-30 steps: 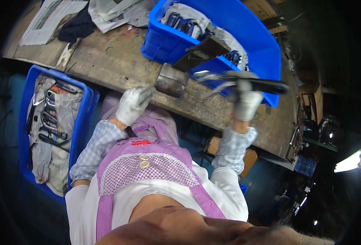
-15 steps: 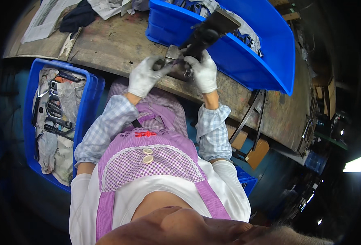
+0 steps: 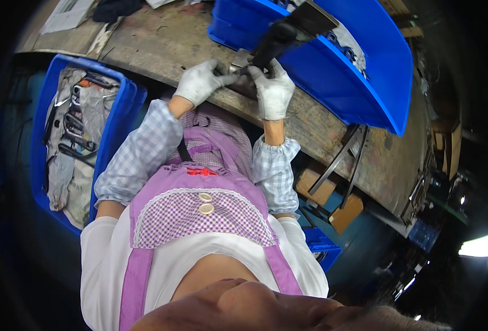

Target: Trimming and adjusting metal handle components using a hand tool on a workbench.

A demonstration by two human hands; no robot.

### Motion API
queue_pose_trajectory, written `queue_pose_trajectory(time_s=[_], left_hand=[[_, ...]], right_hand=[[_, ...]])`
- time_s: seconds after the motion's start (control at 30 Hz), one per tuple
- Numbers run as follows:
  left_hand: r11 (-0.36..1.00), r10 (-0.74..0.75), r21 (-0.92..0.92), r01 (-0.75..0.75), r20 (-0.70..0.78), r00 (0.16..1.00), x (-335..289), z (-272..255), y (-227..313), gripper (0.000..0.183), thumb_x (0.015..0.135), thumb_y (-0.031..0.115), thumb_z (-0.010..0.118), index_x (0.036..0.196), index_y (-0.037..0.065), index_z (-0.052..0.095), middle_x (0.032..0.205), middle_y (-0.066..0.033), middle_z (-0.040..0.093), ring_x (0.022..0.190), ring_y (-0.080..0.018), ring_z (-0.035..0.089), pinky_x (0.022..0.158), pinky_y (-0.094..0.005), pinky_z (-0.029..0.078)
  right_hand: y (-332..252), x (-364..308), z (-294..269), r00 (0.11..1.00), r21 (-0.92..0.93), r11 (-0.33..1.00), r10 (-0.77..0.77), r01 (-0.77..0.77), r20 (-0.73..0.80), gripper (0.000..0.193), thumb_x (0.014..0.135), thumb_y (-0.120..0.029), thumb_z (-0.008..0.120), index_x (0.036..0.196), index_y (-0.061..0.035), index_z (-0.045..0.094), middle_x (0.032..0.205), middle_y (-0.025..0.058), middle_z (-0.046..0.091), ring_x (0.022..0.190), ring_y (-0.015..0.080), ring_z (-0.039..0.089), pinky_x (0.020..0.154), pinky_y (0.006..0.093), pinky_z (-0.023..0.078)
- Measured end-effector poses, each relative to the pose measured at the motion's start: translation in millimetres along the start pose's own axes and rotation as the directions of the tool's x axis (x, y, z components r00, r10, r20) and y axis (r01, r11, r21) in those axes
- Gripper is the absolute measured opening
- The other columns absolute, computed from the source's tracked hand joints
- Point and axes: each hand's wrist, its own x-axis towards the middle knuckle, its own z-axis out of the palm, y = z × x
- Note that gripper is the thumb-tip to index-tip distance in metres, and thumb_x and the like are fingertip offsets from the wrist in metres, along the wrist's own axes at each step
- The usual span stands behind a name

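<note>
Both my hands wear whitish gloves and meet at the near edge of a worn workbench (image 3: 161, 47), just below a black metal bench press or fixture (image 3: 277, 41). My left hand (image 3: 198, 84) is closed, thumb and fingertips pinching the end of a small dark part (image 3: 237, 73) whose kind I cannot make out. Close by on the right, my right hand (image 3: 274, 95) curls its fingers and thumb around the same spot, at the foot of the black fixture. What it grips there is hidden by the glove and the dark metal.
At left, a blue bin (image 3: 123, 110) holds several black-handled metal pieces (image 3: 78, 129) among crumpled paper. Another blue bin (image 3: 332, 83) sits tilted on the bench behind the fixture. Dark metal legs (image 3: 332, 165) and cardboard boxes (image 3: 346, 214) lie right. Papers (image 3: 67, 15) and dark cloth (image 3: 116, 10) lie far left.
The view has shifted slightly. My left fingers have drawn closer together on the small dark part, and my right hand has turned a little, its thumb now nearer the left fingertips.
</note>
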Motion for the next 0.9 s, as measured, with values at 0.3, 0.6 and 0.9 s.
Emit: queue_pose_trajectory(time_s=[0.3, 0.6, 0.9], left_hand=[[0.969, -0.071, -0.242, 0.054, -0.061, 0.996, -135, -92, -82, 0.063, 0.094, 0.027, 0.069, 0.146, 0.0, 0.047, 0.089, -0.0033, 0.063, 0.068, -0.0061, 0.059, 0.057, -0.0238, 0.047], [0.74, -0.599, -0.647, 0.185, -0.509, 0.618, -262, -190, -112, 0.052, 0.098, 0.028, 0.067, 0.139, 0.0, 0.054, 0.066, 0.0007, 0.056, 0.042, -0.0076, 0.046, 0.037, -0.0239, 0.038], [0.727, -0.369, -0.203, 0.656, -0.921, 0.123, -269, -224, -320, 0.065, 0.095, 0.043, 0.061, 0.14, -0.002, 0.047, 0.102, -0.022, 0.073, 0.09, -0.0393, 0.073, 0.079, -0.0456, 0.058]], right_hand=[[31, -94, 44, 0.887, 0.13, 0.991, -0.05, -0.012, 0.459, 0.032, 0.076, 0.007, 0.061, 0.101, -0.0081, 0.075, 0.111, 0.0102, 0.073, 0.094, 0.0261, 0.072, 0.082, 0.0353, 0.057], [217, -49, 46, 0.531, -0.643, 0.489, 0.365, 0.589, 0.765, 0.042, 0.076, -0.006, 0.06, 0.112, -0.0192, 0.077, 0.105, 0.0177, 0.072, 0.092, 0.0353, 0.069, 0.082, 0.0404, 0.055], [-42, -100, 226, 0.384, 0.203, 0.884, -0.377, 0.421, 0.843, 0.016, 0.085, 0.003, 0.067, 0.094, -0.0029, 0.077, 0.095, 0.0086, 0.074, 0.08, 0.0152, 0.07, 0.082, 0.0278, 0.056]])
